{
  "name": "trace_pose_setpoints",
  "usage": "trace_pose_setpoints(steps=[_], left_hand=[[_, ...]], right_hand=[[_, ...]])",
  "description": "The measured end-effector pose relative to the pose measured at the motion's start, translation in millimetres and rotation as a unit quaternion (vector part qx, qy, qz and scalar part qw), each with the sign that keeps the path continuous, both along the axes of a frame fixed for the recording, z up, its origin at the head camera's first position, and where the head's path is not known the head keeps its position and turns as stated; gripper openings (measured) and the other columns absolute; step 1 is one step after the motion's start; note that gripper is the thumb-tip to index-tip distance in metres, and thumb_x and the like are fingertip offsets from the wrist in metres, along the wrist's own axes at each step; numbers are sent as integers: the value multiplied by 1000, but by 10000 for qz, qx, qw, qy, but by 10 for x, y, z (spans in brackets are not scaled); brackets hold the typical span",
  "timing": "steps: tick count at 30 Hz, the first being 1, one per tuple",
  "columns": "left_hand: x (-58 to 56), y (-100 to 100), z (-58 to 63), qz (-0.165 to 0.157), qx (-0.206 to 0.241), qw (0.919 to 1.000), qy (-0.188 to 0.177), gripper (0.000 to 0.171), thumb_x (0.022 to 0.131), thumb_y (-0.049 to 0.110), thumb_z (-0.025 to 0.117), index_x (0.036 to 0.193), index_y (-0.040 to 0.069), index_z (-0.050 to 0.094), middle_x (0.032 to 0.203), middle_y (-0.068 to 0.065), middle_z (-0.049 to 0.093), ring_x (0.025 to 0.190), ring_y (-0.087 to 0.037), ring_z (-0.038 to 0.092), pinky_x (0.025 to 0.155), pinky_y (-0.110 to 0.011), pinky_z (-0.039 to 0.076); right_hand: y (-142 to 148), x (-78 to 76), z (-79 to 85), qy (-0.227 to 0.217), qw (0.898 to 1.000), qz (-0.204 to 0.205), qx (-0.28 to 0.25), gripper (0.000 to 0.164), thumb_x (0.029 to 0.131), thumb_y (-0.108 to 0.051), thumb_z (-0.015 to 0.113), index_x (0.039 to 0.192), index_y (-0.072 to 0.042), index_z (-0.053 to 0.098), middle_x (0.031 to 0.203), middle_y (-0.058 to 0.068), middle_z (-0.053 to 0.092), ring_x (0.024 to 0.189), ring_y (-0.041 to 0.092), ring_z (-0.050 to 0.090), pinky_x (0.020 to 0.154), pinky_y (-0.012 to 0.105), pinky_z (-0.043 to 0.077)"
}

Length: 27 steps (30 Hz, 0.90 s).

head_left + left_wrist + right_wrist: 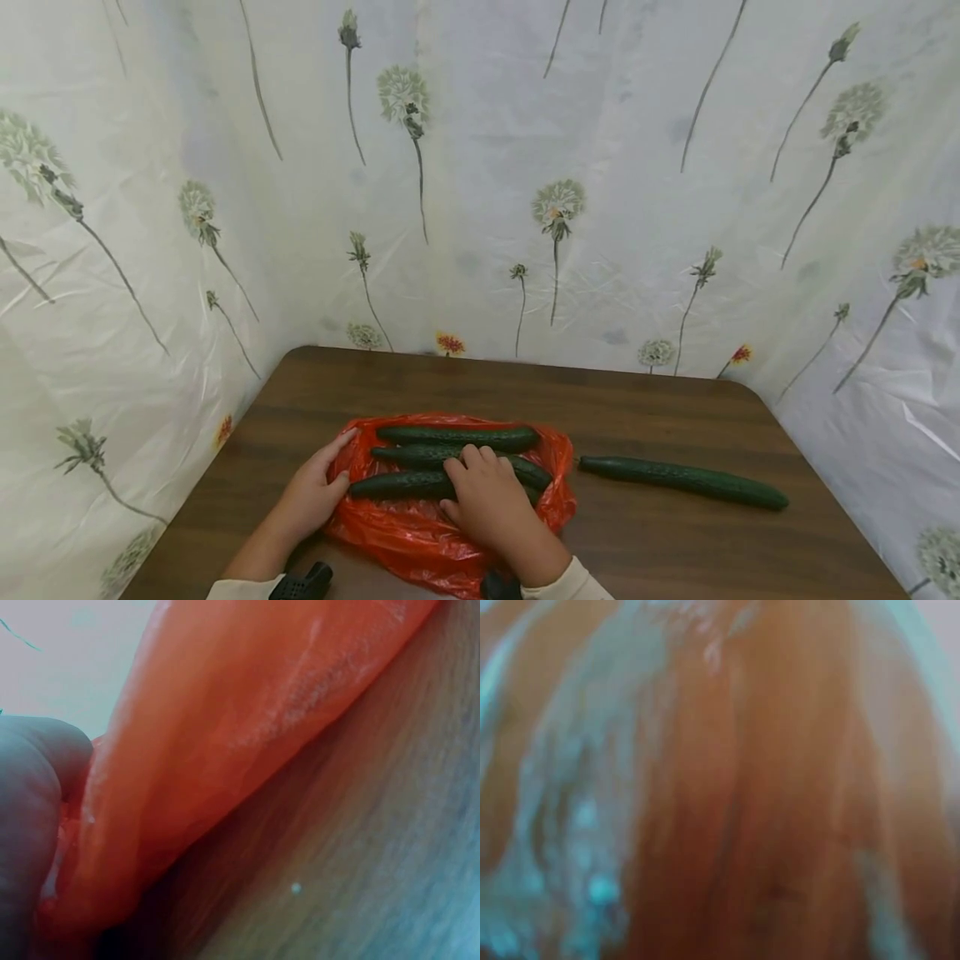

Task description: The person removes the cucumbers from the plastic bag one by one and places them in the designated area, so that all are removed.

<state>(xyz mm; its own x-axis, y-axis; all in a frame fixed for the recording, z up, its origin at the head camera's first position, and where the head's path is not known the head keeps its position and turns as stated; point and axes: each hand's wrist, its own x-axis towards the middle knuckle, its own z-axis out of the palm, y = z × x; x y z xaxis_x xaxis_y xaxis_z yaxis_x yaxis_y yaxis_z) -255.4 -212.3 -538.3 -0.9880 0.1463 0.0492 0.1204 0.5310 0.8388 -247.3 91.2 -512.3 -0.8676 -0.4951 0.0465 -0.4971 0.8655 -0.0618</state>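
A thin red plastic bag [420, 542] lies spread open on the table. Three dark green cucumbers [457, 437] rest side by side in it. At the bag's left side, my left hand [311, 492] holds its edge between thumb and fingers; the left wrist view shows red plastic [217, 742] beside a thumb or finger [37, 780]. My right hand [495, 504] reaches over the bag, its fingers curled on the nearer cucumbers and partly hiding them. Which one it grips is hard to tell. The right wrist view is blurred by close, reddish plastic [765, 787].
Another cucumber [682, 479] lies on the brown wooden table [637, 417], right of the bag. A pale curtain with dandelion prints [480, 167] hangs around the table's back and sides.
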Motion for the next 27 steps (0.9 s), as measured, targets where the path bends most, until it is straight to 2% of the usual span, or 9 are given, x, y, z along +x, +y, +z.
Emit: trace_pose_setpoints(steps=[11, 16, 19, 23, 27], left_hand=[[17, 11, 2, -6, -38, 10000, 55, 67, 101, 4, 55, 164, 21, 38, 167, -20, 36, 152, -41, 35, 120, -62, 34], [19, 14, -6, -19, 12, 10000, -30, 68, 101, 4, 55, 164, 22, 38, 168, -19, 34, 153, -40, 34, 120, -61, 33], [22, 11, 0, -41, 7, 10000, -17, 67, 102, 4, 55, 164, 21, 37, 168, -19, 34, 153, -40, 34, 121, -61, 33], [32, 7, 14, -59, 31, 10000, 17, 67, 102, 4, 55, 164, 21, 37, 168, -21, 33, 153, -41, 33, 121, -62, 32], [32, 6, 17, -57, 42, 10000, 36, 67, 102, 4, 55, 164, 20, 37, 168, -20, 34, 153, -41, 33, 121, -61, 32]], right_hand=[[-57, 41, 14, -341, 9993, -87, -125, 46, 96, -54, 70, 127, -19, 68, 99, -3, 42, 83, 17, 38, 70, 35, 34], [-79, 57, 5, -11, 10000, 64, 74, 46, 95, -54, 71, 124, -17, 69, 106, -2, 57, 88, 16, 57, 77, 36, 54], [-87, 61, -3, 70, 9998, 138, 128, 46, 95, -54, 71, 122, -17, 69, 107, -2, 65, 93, 16, 65, 82, 39, 59], [-82, 66, -19, -37, 9998, 145, 140, 49, 95, -59, 68, 122, -18, 66, 105, -3, 65, 92, 16, 64, 79, 40, 58], [-68, 85, -34, -366, 9990, 105, 222, 58, 96, -66, 60, 130, -20, 59, 112, -3, 60, 94, 15, 57, 75, 39, 50]])
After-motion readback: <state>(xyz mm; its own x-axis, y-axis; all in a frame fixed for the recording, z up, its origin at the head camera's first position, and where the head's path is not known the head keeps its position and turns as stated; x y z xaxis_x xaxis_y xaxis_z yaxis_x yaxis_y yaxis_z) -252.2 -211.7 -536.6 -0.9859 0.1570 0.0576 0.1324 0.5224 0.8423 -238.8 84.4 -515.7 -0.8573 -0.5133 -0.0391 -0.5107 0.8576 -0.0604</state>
